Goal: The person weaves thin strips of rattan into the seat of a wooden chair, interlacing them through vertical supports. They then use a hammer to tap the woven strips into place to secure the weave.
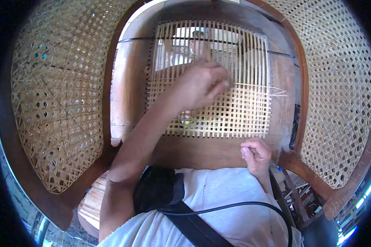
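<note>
A wooden seat frame (pixel 210 153) holds a partly woven cane panel (pixel 235 111). Its near half is a close grid of crossing strands, while mostly lengthwise strands (pixel 255 53) span the far half. My left hand (pixel 204 84) is over the panel's middle, slightly blurred, with fingers pinched together at a thin cane strand (pixel 239 85) that runs toward the right edge. Loose strand ends (pixel 279 93) stick out past that edge. Beside the frame's near right corner, my right hand (pixel 256 154) is closed, thumb against curled fingers; whatever lies inside is hidden.
Curved side panels of finished cane, left (pixel 62 103) and right (pixel 338 90), flank the seat within brown wooden rails (pixel 303 82). A dark rod (pixel 136 39) crosses beneath the far weave. A black cable (pixel 235 204) and strap (pixel 193 224) cross my white shirt.
</note>
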Demonstrator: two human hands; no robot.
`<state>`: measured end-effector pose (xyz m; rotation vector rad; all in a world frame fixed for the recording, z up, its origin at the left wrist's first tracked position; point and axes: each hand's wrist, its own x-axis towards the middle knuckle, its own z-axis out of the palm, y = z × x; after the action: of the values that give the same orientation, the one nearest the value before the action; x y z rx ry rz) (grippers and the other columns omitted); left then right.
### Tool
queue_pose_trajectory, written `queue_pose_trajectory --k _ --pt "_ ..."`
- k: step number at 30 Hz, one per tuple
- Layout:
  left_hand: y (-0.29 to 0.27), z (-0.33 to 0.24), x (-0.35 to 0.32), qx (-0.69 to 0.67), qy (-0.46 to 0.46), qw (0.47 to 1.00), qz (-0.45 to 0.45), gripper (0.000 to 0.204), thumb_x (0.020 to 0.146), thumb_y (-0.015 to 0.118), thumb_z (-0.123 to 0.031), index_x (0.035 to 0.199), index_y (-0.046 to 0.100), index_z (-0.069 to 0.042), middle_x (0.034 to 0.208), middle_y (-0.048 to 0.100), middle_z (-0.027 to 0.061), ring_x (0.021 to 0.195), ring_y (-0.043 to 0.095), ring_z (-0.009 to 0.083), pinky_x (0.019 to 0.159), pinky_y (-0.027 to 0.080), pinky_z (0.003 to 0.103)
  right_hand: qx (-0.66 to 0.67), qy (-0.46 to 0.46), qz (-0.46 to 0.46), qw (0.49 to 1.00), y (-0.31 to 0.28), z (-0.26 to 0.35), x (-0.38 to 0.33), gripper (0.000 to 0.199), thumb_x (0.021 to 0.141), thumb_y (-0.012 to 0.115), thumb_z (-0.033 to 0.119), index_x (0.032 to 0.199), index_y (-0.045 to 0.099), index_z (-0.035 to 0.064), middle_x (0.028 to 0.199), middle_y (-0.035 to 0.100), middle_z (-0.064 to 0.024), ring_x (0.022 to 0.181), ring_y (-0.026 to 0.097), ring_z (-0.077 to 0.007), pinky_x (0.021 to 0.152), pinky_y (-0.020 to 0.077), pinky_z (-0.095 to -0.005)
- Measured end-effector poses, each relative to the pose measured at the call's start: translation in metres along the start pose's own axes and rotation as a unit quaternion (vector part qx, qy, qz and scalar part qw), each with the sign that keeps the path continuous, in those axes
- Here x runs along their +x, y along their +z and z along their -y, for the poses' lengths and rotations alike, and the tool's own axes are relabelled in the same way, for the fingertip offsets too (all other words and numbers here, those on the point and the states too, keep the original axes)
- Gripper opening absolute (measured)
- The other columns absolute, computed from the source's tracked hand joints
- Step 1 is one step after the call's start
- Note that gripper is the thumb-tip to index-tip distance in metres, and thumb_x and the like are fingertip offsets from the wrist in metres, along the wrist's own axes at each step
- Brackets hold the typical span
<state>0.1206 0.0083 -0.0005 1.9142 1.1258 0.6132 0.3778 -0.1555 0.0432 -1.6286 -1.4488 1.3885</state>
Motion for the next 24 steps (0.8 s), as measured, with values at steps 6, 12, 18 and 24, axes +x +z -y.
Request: queue_pose_trajectory --k 6,12,18,24 --pt "0.014 0.007 0.030 0.042 0.047 0.994 0.094 0.017 0.092 0.066 -0.016 0.103 0.069 -0.004 0.087 0.067 0.0097 0.081 0.062 0.0255 0.076 0.053 0.037 -0.005 -0.007 0.002 1.000 0.002 0.005 0.002 0.008 0.081 0.067 -0.004 0.089 0.068 0.0000 0.081 0.066 -0.0073 0.058 0.055 -0.0083 0.050 0.0409 -0.0229" --pt "-0.054 -0.017 0.027 -0.455 -0.057 0.887 -0.049 0.016 0.096 0.065 -0.024 0.100 0.070 -0.010 0.073 0.057 -0.0050 0.063 0.047 0.0024 0.054 0.039 0.018 0.094 0.026 0.045 0.994 -0.001 0.011 0.010 0.008 0.086 0.064 -0.003 0.093 0.067 -0.0017 0.079 0.064 -0.0046 0.060 0.056 -0.0072 0.052 0.0430 -0.0211" --pt "-0.063 0.045 -0.023 -0.053 -0.170 0.981 -0.071 0.029 0.090 0.070 -0.031 0.100 0.074 -0.004 0.087 0.072 0.0056 0.078 0.067 0.0162 0.074 0.052 0.033 0.111 -0.033 0.022 0.993 0.005 0.045 0.088 0.015 0.095 0.060 0.007 0.103 0.064 -0.0046 0.080 0.063 -0.0052 0.067 0.060 -0.0084 0.055 0.0495 -0.0213" --pt "-0.055 0.028 -0.026 -0.075 -0.342 0.937 0.000 0.032 0.083 0.071 -0.034 0.092 0.075 -0.003 0.085 0.072 0.0139 0.078 0.069 0.0261 0.078 0.053 0.037 -0.027 0.075 0.068 0.995 0.045 0.069 0.189 0.018 0.095 0.061 0.013 0.103 0.068 -0.0008 0.075 0.065 -0.0046 0.062 0.060 -0.0100 0.055 0.0500 -0.0231"
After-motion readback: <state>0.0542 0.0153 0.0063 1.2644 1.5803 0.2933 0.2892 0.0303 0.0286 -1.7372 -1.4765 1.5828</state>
